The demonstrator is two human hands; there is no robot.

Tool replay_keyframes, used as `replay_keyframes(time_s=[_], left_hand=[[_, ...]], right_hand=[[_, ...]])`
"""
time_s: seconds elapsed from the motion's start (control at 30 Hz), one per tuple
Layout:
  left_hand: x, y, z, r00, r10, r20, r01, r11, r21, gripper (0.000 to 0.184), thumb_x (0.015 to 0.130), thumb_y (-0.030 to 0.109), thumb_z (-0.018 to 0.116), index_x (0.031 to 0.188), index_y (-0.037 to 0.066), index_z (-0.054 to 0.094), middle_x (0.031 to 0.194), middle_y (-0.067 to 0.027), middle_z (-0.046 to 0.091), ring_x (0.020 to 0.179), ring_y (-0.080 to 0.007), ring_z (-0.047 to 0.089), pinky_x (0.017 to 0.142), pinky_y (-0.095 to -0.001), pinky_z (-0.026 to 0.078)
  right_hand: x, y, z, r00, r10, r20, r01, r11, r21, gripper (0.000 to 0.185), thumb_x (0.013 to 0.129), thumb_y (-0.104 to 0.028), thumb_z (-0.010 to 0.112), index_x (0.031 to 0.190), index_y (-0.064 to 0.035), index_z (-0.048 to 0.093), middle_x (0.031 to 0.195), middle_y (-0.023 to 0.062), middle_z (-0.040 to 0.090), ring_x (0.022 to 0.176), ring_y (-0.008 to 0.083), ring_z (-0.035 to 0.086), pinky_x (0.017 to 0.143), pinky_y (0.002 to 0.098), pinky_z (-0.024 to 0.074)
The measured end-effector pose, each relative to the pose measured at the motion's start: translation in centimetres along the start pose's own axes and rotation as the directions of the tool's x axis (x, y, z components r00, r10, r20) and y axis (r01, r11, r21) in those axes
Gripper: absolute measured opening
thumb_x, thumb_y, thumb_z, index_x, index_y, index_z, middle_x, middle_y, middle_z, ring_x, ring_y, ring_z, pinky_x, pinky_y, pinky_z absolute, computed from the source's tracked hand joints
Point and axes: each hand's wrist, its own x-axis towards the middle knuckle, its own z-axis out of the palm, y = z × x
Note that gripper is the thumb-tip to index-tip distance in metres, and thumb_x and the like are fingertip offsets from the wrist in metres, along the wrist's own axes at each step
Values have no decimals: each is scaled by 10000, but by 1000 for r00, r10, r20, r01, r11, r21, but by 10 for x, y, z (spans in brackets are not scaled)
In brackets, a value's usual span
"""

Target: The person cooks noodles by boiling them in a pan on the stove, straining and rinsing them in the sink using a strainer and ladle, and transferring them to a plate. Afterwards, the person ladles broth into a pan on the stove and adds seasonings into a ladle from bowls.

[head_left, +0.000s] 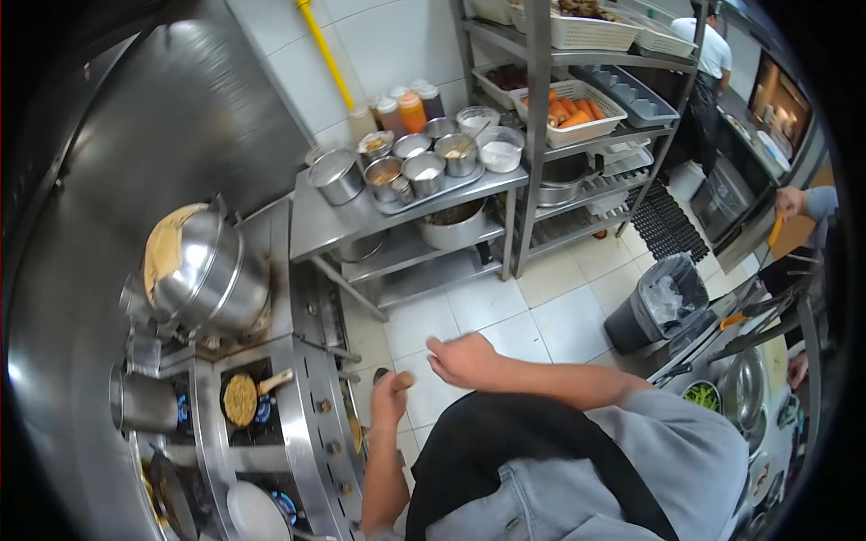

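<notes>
My left hand (pixel 391 397) is closed in front of my apron, beside the front edge of the stove (pixel 311 397). A small dark shape shows just behind its fingers; I cannot make out whether the hand holds anything. To its right, my right hand (pixel 465 361) hangs in the air over the floor tiles, fingers curled, with nothing visible in them. The two hands are apart. Nearest on the stove is a small pan (pixel 240 399) of yellowish-brown food over a blue flame. A pale round pan (pixel 257 509) sits on a lower burner.
A large steel pot (pixel 212 270) stands at the back left, a smaller pot (pixel 144 401) below it. Ahead, a steel table (pixel 316 212) bears containers and bottles. Beyond are a shelf rack (pixel 538 135), a bin (pixel 631 325) and a person (pixel 713 59). Another person's hand (pixel 791 202) appears right.
</notes>
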Motion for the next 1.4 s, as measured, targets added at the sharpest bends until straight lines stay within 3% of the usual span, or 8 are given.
replay_keyframes(time_s=[0.1, 0.3, 0.47, 0.6, 0.73, 0.87, 1.03, 1.4], left_hand=[[42, 28, -32, 944, -300, -138, 275, 946, -170, 311, 927, 285, 597, 829, -10, 595, 763, -140, 640, 738, -220, 615, 669, -364, 470], [145, -19, -87, 898, -323, -299, 250, 934, -257, 313, 925, 214, 611, 703, 35, 482, 643, -29, 467, 632, -153, 476, 609, -337, 407], [228, 22, -151, 870, -325, -370, -69, 663, -745, 247, 925, 54, 589, 762, 113, 414, 629, 30, 424, 513, -58, 380, 458, -233, 326], [277, 40, -202, 906, -149, -395, -261, 540, -801, 270, 959, 50, 507, 724, 111, 387, 543, 16, 357, 449, -71, 305, 409, -242, 241], [318, 67, -240, 874, 146, -463, -479, 415, -773, 375, 1039, 232, 407, 684, 128, 341, 528, 18, 315, 460, -77, 271, 437, -238, 249], [346, 85, -254, 858, 79, -507, -489, 428, -760, 411, 1057, 286, 339, 675, 135, 335, 525, 23, 288, 471, -82, 262, 466, -230, 270], [371, 114, -229, 834, 81, -546, -534, 364, -763, 414, 1063, 278, 306, 676, 134, 350, 522, 23, 283, 474, -90, 266, 480, -234, 282], [431, 196, -149, 810, 96, -579, -576, 320, -752, 411, 1059, 285, 323, 675, 140, 348, 518, 18, 318, 455, -88, 287, 454, -236, 281]], right_hand=[[-19, 39, -46, 974, 148, 170, -152, 988, 13, 233, 885, -254, 555, 994, -50, 529, 641, 115, 630, 566, 332, 623, 547, 464, 495], [58, 178, -80, 953, 290, -87, -285, 956, 64, 115, 852, -202, 579, 906, -102, 598, 701, 162, 628, 672, 372, 625, 615, 479, 500], [245, 347, -90, 948, 232, -219, -295, 899, -325, 138, 859, -159, 532, 889, -63, 627, 873, 176, 646, 898, 361, 591, 798, 467, 471], [313, 434, -73, 889, 396, 229, -206, 794, -572, 213, 855, -179, 549, 1008, -106, 678, 946, 147, 672, 973, 318, 595, 834, 453, 471], [322, 439, -70, 795, 522, 309, -294, 777, -557, 206, 845, -171, 566, 1003, -152, 698, 939, 111, 692, 896, 282, 655, 835, 430, 482], [313, 453, -63, 793, 536, 290, -339, 783, -521, 171, 821, -152, 588, 942, -126, 706, 921, 111, 695, 853, 268, 672, 833, 410, 480], [306, 450, -72, 975, 104, 198, 49, 764, -643, 87, 751, -104, 577, 776, -80, 656, 787, 108, 685, 775, 248, 661, 831, 353, 466], [302, 464, -98, 954, 245, 170, -138, 868, -477, 106, 743, -53, 562, 800, -62, 651, 774, 126, 677, 785, 286, 655, 809, 381, 473]])
